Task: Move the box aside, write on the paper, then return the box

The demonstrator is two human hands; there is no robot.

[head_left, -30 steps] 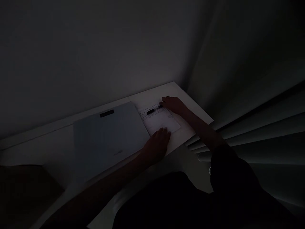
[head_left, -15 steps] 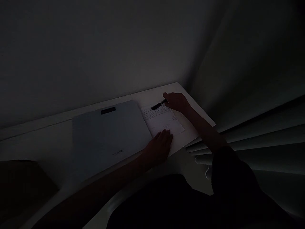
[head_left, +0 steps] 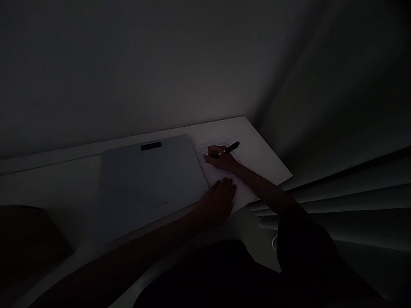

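No readable text, faint illegible mark (head_left: pixel 160 205) on grey panel (head_left: pixel 144 179), tiny unreadable marks (head_left: pixel 201 150) on white paper (head_left: pixel 210 174)

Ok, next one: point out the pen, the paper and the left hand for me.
Pen (head_left: pixel 232 147): head view, on the dark barrel sticking out above the right hand (head_left: pixel 221 158).
Paper (head_left: pixel 212 174): head view, on the pale part between the hands.
Left hand (head_left: pixel 218 201): head view, back of the hand.

two arms (head_left: pixel 269 190) (head_left: pixel 138 253), one pen (head_left: pixel 233 146), one paper (head_left: pixel 212 174), one grey panel (head_left: pixel 144 177), one white table (head_left: pixel 257 154)
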